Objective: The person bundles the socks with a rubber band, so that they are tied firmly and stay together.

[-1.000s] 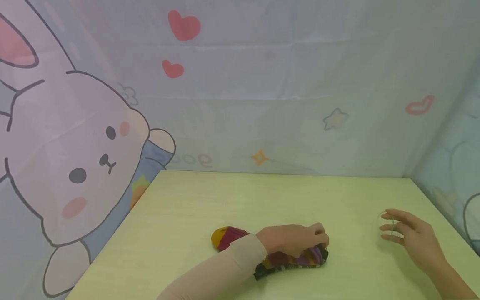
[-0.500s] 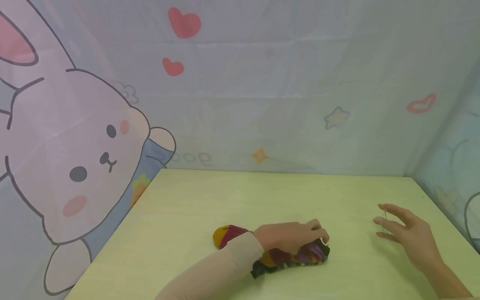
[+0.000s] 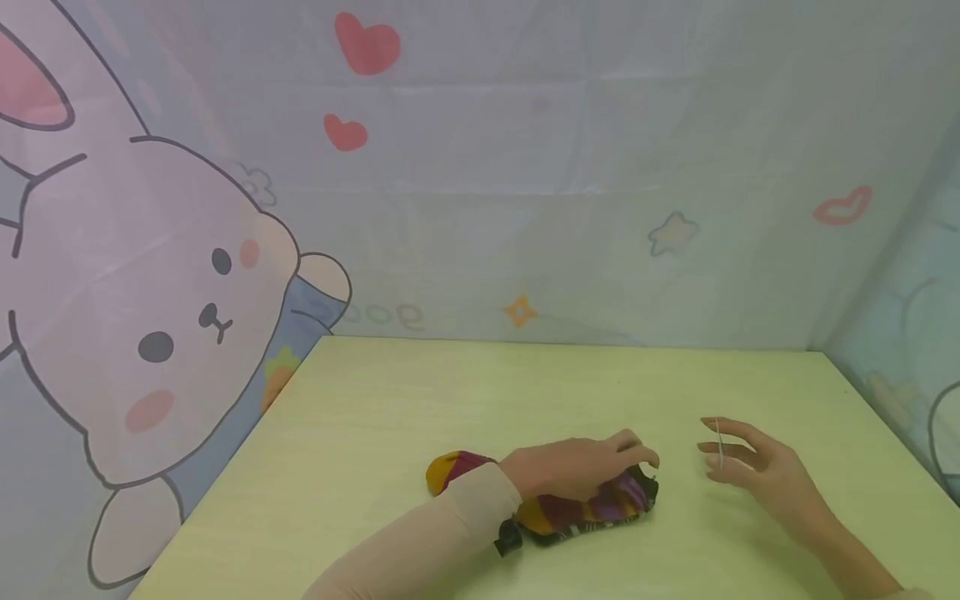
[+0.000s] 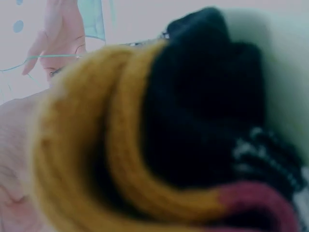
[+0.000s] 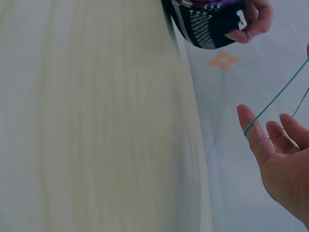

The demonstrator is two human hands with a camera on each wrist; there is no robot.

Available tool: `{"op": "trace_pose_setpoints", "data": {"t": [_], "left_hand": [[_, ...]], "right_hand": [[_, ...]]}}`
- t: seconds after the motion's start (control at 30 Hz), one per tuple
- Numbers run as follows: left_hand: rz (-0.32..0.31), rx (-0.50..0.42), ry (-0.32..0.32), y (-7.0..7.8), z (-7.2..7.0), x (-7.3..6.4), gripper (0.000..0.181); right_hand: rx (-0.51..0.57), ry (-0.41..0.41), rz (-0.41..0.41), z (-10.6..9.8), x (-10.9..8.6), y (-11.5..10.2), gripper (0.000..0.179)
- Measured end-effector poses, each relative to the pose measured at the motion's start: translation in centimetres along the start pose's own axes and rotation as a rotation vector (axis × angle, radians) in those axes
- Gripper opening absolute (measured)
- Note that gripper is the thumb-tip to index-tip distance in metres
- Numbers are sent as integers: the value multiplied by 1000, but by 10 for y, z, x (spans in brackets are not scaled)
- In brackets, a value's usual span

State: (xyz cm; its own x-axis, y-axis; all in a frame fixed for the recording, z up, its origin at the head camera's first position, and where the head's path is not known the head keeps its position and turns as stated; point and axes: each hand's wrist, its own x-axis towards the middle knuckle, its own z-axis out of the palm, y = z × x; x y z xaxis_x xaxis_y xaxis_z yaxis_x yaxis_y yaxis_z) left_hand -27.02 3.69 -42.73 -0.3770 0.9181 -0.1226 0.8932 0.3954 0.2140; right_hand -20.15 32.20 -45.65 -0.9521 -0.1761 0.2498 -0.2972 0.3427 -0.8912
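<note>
On the table lies a bundle of knitted socks in mustard, maroon, purple and black with white patterning. My left hand grips it from above, its fingers bent over the far right end. Mustard and black knit fills most of the left wrist view, close to the lens. A thin green rubber band is stretched across the spread fingers of my right hand, which hovers over the table just right of the bundle. The left palm and the thumb's hold are partly hidden by the socks.
The pale yellow-green table reaches back to a fabric backdrop printed with a rabbit, hearts and stars. A side curtain hangs along the right edge.
My right hand has moved left towards the socks, carrying the rubber band over its spread fingers. The left hand keeps its grip, and the bundle has shifted only slightly.
</note>
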Motion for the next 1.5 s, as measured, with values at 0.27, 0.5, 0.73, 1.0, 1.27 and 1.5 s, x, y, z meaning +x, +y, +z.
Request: {"op": "trace_pose_setpoints", "data": {"t": [0.27, 0.5, 0.73, 1.0, 1.27, 1.5], "left_hand": [[13, 33, 44, -4, 0, -1, 101], [59, 89, 84, -7, 3, -3, 108], [84, 43, 97, -8, 7, -3, 107], [121, 3, 153, -15, 15, -4, 102], [126, -63, 181, -16, 19, -7, 95], [111, -40, 164, -16, 19, -4, 92]], "right_hand": [[-77, -141, 8, 25, 10, -6, 66], [-54, -240, 11, 41, 19, -14, 77], [-22, -330, 41, 53, 28, -19, 78], [92, -356, 91, 62, 34, -14, 78], [186, -379, 161, 73, 35, -11, 83], [168, -324, 156, 76, 38, -10, 89]]}}
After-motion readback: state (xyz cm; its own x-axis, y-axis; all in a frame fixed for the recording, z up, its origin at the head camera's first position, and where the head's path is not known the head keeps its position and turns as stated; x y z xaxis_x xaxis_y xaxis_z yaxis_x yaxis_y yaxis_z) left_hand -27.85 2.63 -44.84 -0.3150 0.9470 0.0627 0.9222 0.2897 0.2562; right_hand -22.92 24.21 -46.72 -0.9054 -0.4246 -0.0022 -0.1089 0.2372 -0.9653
